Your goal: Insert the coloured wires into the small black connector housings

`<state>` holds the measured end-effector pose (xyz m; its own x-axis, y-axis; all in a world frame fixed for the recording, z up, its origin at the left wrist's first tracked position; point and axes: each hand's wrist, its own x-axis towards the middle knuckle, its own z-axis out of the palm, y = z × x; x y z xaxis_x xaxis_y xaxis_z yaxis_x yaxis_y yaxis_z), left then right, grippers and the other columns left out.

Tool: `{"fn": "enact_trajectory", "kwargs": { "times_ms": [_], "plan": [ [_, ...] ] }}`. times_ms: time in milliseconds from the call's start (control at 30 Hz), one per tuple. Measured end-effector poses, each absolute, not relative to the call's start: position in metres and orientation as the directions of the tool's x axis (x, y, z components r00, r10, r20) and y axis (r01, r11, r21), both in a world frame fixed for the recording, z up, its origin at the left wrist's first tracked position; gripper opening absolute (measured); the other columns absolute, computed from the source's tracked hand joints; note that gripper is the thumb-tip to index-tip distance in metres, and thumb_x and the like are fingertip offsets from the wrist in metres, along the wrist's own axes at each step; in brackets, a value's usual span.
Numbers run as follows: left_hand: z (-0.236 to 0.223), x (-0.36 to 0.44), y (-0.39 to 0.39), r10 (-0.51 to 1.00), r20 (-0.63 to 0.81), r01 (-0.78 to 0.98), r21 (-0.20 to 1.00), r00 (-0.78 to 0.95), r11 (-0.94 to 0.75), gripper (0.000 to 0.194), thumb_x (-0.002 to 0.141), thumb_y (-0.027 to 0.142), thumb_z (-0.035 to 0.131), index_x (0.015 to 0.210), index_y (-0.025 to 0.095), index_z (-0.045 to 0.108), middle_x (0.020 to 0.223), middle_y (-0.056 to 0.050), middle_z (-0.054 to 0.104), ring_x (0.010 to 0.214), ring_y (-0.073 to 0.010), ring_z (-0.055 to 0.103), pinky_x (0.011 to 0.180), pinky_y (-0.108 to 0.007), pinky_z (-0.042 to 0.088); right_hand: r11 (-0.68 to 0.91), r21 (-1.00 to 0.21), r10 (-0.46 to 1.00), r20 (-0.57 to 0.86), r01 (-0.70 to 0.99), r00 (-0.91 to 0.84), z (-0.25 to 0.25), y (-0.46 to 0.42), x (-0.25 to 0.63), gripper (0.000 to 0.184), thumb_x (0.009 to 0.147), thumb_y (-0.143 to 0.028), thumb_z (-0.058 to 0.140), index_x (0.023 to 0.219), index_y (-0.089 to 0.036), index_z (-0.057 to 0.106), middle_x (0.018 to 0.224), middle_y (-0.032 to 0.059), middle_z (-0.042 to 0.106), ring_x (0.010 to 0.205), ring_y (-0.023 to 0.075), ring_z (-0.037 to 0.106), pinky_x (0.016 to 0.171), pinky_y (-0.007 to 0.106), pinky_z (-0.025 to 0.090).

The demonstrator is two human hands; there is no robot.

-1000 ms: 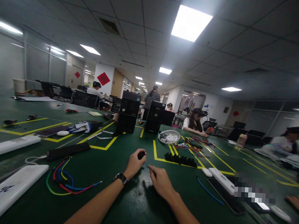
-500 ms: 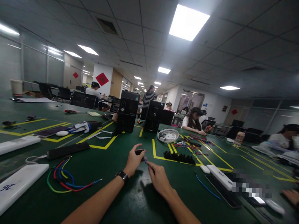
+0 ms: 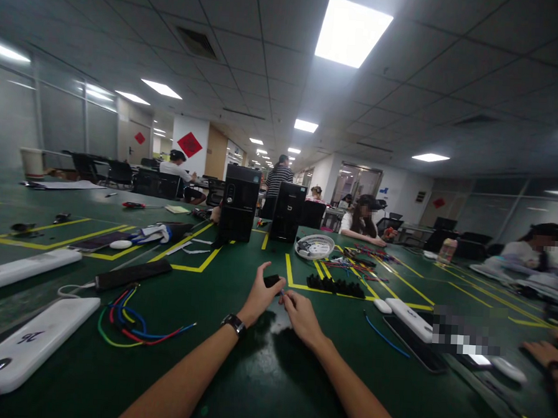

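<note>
My left hand (image 3: 261, 297) is closed around a small black block (image 3: 271, 281), its thumb and fingers wrapped on the near side. My right hand (image 3: 300, 315) pinches a thin bluish wire (image 3: 283, 292) right beside the block, most of it hidden by the fingers. The fingertips of both hands are almost touching, held above the green table (image 3: 270, 383). Beyond them lies a row of similar black blocks (image 3: 335, 287). To the left is a bundle of coloured wires (image 3: 137, 329); to the right, a single blue wire (image 3: 384, 335).
Two black computer cases (image 3: 239, 204) stand upright ahead, with a white basket (image 3: 314, 246) to their right. White power banks (image 3: 33, 339) lie on the left, another white device (image 3: 408, 319) on the right. A co-worker's hand (image 3: 542, 354) rests at the right edge.
Both hands have shifted slightly right and closer together, with the black block. Less of the bluish wire shows between them. The view has also tilted a little.
</note>
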<state>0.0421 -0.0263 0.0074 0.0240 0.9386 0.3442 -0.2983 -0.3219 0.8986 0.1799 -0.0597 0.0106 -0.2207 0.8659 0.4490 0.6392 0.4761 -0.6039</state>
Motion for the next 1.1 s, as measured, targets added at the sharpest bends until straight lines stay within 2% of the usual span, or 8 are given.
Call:
{"fn": "enact_trajectory", "kwargs": {
  "times_ms": [133,267,367,467,567,733,833,1100],
  "plan": [
    [0.004,0.044,-0.018,0.976,0.218,-0.416,0.889,0.013,-0.193,0.058,0.077,0.064,0.048,0.104,0.013,0.055,0.072,-0.004,0.062,0.055,-0.0135,0.058,0.051,-0.025,0.046,0.482,-0.637,0.872,0.418,0.602,-0.256,0.007,-0.060,0.176,0.030,0.091,-0.030,0.039,0.074,-0.018,0.060,0.062,-0.0029,0.054,0.060,0.0120,0.050,0.057,0.020,0.032],
    [-0.002,0.042,-0.009,0.975,0.216,-0.285,0.933,-0.042,-0.219,0.042,0.079,0.052,0.048,0.080,0.013,0.062,0.064,0.000,0.055,0.051,-0.0112,0.053,0.047,-0.022,0.042,0.455,-0.632,0.888,0.376,0.627,-0.265,0.006,-0.058,0.173,0.031,0.090,-0.026,0.039,0.070,-0.018,0.060,0.060,-0.0029,0.054,0.061,0.0118,0.050,0.058,0.020,0.031],
    [-0.007,0.042,-0.005,0.958,0.282,-0.148,0.947,-0.044,-0.285,0.035,0.083,0.043,0.043,0.085,0.014,0.063,0.063,0.000,0.056,0.051,-0.0119,0.053,0.047,-0.022,0.041,0.391,-0.648,0.917,0.333,0.654,-0.218,0.014,-0.055,0.176,0.031,0.088,-0.023,0.041,0.065,-0.017,0.061,0.056,-0.0025,0.053,0.059,0.0119,0.050,0.055,0.020,0.031],
    [-0.009,0.044,-0.004,0.937,0.343,-0.132,0.928,-0.058,-0.348,0.037,0.085,0.042,0.040,0.096,0.014,0.062,0.069,-0.002,0.060,0.056,-0.0125,0.056,0.050,-0.022,0.043,0.358,-0.665,0.928,0.333,0.655,-0.169,0.025,-0.053,0.181,0.033,0.088,-0.025,0.040,0.065,-0.016,0.062,0.053,-0.0023,0.052,0.056,0.0118,0.049,0.054,0.020,0.030],
    [-0.008,0.049,-0.003,0.943,0.323,-0.278,0.901,-0.085,-0.333,0.038,0.084,0.042,0.042,0.101,0.014,0.060,0.073,-0.003,0.061,0.058,-0.0122,0.057,0.052,-0.023,0.045,0.376,-0.641,0.909,0.397,0.670,-0.130,0.029,-0.055,0.179,0.036,0.090,-0.027,0.038,0.065,-0.016,0.062,0.056,-0.0012,0.055,0.057,0.0118,0.051,0.056,0.021,0.031],
    [0.001,0.054,-0.006,0.992,0.049,-0.601,0.792,-0.117,-0.110,0.033,0.080,0.031,0.046,0.107,0.012,0.052,0.065,-0.001,0.058,0.051,-0.0125,0.057,0.048,-0.024,0.044,0.438,-0.537,0.878,0.427,0.721,-0.216,0.016,-0.061,0.166,0.036,0.093,-0.027,0.036,0.069,-0.018,0.061,0.064,0.0003,0.061,0.061,0.0128,0.054,0.060,0.022,0.033],
    [0.005,0.054,-0.008,0.994,0.000,-0.662,0.746,-0.111,-0.074,0.033,0.079,0.027,0.044,0.109,0.013,0.049,0.063,0.000,0.057,0.049,-0.0127,0.056,0.047,-0.024,0.044,0.421,-0.545,0.886,0.417,0.725,-0.201,0.012,-0.061,0.160,0.036,0.094,-0.027,0.036,0.070,-0.018,0.060,0.066,0.0012,0.062,0.063,0.0138,0.056,0.060,0.022,0.034],
    [-0.003,0.051,-0.005,0.946,0.313,-0.361,0.876,-0.085,-0.321,0.032,0.083,0.036,0.043,0.106,0.015,0.053,0.069,-0.001,0.060,0.051,-0.0112,0.055,0.048,-0.022,0.042,0.403,-0.539,0.897,0.392,0.740,-0.203,0.014,-0.067,0.149,0.036,0.093,-0.024,0.035,0.069,-0.018,0.061,0.069,0.0035,0.065,0.064,0.0142,0.058,0.060,0.023,0.034]
  ]
}}
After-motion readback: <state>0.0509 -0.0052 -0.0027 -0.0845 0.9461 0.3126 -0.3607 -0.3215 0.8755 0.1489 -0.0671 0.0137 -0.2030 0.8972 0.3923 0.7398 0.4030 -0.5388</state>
